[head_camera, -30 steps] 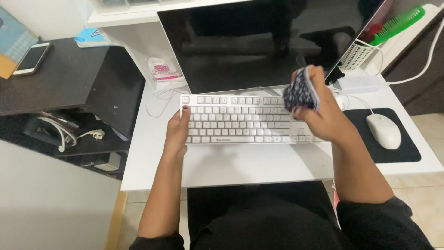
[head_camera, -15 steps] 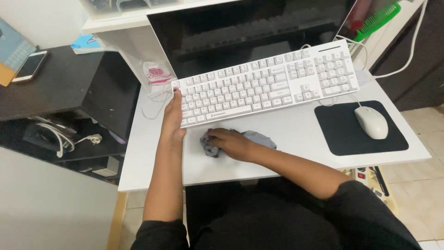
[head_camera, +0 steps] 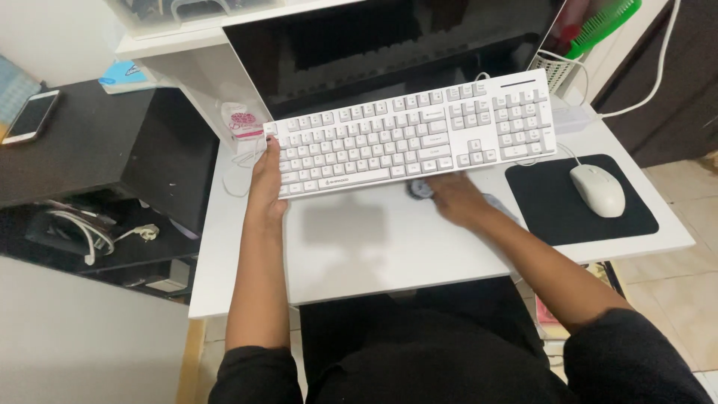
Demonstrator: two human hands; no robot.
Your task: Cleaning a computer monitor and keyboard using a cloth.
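My left hand [head_camera: 267,179] grips the left end of a white keyboard [head_camera: 411,141] and holds it tilted up off the white desk [head_camera: 351,247], its right end raised highest. My right hand [head_camera: 455,198] presses a grey patterned cloth [head_camera: 422,188] on the desk just under the keyboard's front edge, a little right of the middle. The cloth is mostly hidden by my fingers and is blurred. A dark monitor [head_camera: 389,45] stands behind the keyboard.
A white mouse [head_camera: 597,190] lies on a black mouse pad [head_camera: 580,202] at the right. A green comb [head_camera: 602,28] sticks out of a white holder. A lower black table [head_camera: 82,142] with a phone [head_camera: 30,117] stands at the left. A small pink-printed packet [head_camera: 241,123] leans by the monitor.
The keyboard went from flat to lifted and tilted by my left hand. My right hand brought the cloth down onto the desk and slid it from the left-middle toward the right.
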